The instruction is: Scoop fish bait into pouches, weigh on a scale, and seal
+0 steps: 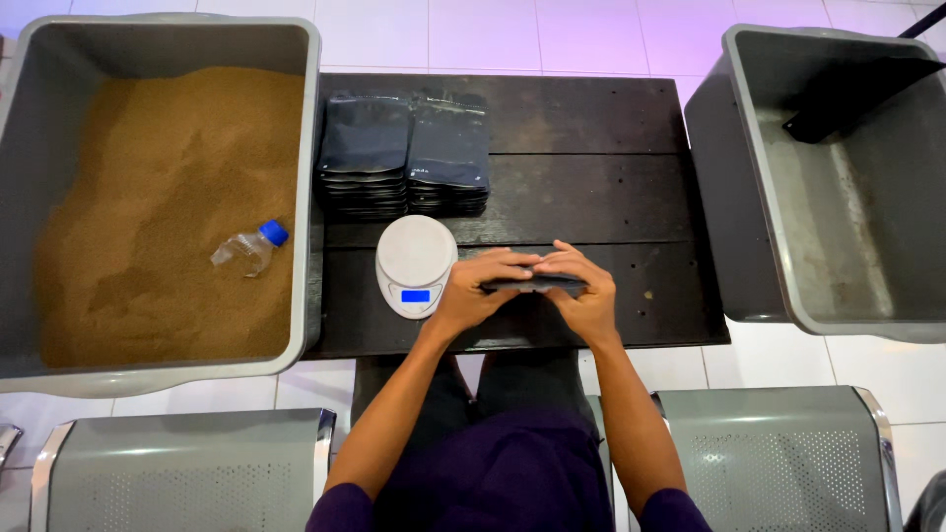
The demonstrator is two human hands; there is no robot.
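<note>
Nearest to the camera are two grey metal seats (pixel 187 463), one on each side of the person. Both are cut off by the lower edge, and the person's purple sleeves and dark lap hide the space between them.

Above the lap, the left hand (pixel 476 289) and the right hand (pixel 583 293) meet over the front edge of a dark wooden table (pixel 611 177). Together they hold a flat dark pouch (pixel 535 284) by its two ends. The fingers of both hands are curled closed over its top, so only a thin strip of the pouch shows between them. Whether its mouth is open or sealed cannot be made out.

Just to the left of the grip, almost touching the left hand, stands a small white kitchen scale (pixel 416 264) with a round plate and a lit blue display. The figures on it are too small to tell.

Behind the grip and a little to the left lie two stacks of dark pouches (pixel 406 153), side by side on the table. How many are in each stack is hard to count.

Far to the left of the hands is a large grey tub (pixel 20 118) filled with brown granules (pixel 148 197). A clear plastic bottle with a blue cap (pixel 249 248) lies on its side in them, partly sunk.

Far to the right of the hands is a second grey tub (pixel 759 177), cut off by the right edge. A dark flat thing (pixel 857 94) lies in its far corner, and its kind cannot be told.
</note>
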